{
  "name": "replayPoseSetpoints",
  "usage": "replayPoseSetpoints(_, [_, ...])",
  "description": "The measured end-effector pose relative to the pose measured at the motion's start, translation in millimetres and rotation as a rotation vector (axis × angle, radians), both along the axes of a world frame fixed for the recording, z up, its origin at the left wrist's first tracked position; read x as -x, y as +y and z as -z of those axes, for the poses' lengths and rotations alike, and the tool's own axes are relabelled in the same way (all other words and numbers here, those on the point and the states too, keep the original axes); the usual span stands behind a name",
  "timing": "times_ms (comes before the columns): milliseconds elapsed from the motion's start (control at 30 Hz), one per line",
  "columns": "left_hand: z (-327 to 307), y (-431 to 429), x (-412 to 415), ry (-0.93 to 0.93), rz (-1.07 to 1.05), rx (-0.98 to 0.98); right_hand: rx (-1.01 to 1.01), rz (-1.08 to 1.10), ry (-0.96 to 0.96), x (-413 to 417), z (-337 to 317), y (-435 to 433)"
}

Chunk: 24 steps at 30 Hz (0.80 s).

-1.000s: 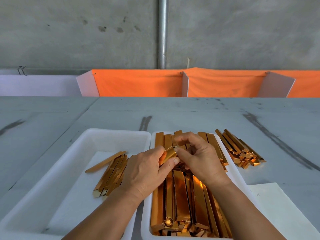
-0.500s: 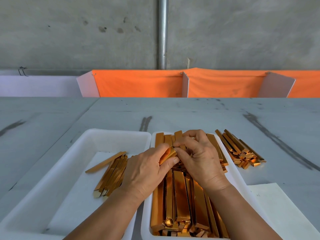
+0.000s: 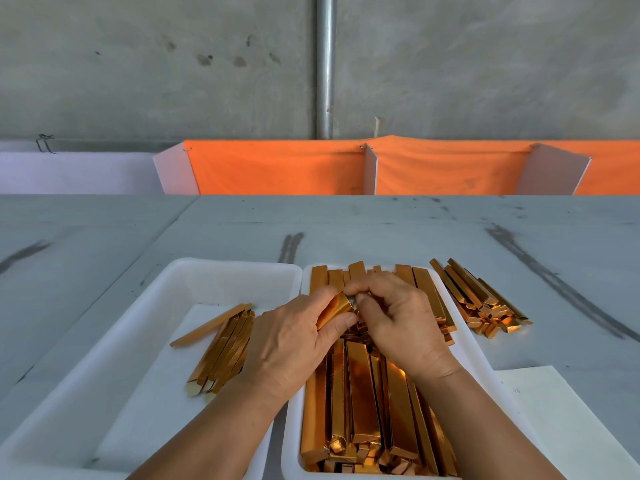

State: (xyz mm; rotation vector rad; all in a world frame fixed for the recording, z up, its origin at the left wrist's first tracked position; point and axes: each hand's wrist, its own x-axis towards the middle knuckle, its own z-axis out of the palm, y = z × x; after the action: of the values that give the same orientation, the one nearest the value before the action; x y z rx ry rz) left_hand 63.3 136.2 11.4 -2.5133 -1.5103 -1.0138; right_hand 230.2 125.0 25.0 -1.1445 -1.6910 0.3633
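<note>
Now we're mid-fold on one gold sleeve (image 3: 335,305) — it sits lifted just over the far half of the right tray (image 3: 290,445), which is packed with more of the same. Our left hand (image 3: 291,341) is curled round its body, thumb and fingers pinching it firm. Our right hand (image 3: 401,323), fingers bent, nips at the end that faces three o'clock. The fingertips hide the flap itself, so we can't tell whether it's tucked. We'd call this the end-closing step. Next, we judge, comes a small press from the right fingertips while the left steadies without crushing the foil. Then the piece goes out — perhaps to the flat bundle (image 3: 225,348) at eight o'clock in the left tray (image 3: 145,327), perhaps to the pile (image 3: 481,299) at three o'clock on the table (image 3: 381,233).
</note>
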Motion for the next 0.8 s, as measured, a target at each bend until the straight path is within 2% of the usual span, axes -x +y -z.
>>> replayPoseSetpoints(100, [-0.1, -0.2, -0.9, -0.005, 0.005, -0.019, 0.201, -0.071, 0.201, 0.4, -4.3, -1.1])
replayPoseSetpoints(233, [-1.1, -1.2, -1.5, -0.033, 0.009, -0.040, 0.309, -0.097, 0.362, -1.0, -9.9, -2.6])
replayPoseSetpoints(367, [-0.5, -0.7, -0.8, -0.055, 0.038, -0.032, 0.372, -0.083, 0.347, -0.5, -9.0, -1.9])
replayPoseSetpoints(600, [0.6, -0.3, -0.9, -0.074, 0.062, -0.034, 0.357, 0.003, 0.270, 1.0, -6.9, -0.2])
replayPoseSetpoints(800, [1.4, 0.4, -0.9, -0.082, 0.045, -0.043, 0.360, -0.136, 0.353, -3.0, -11.1, -4.2])
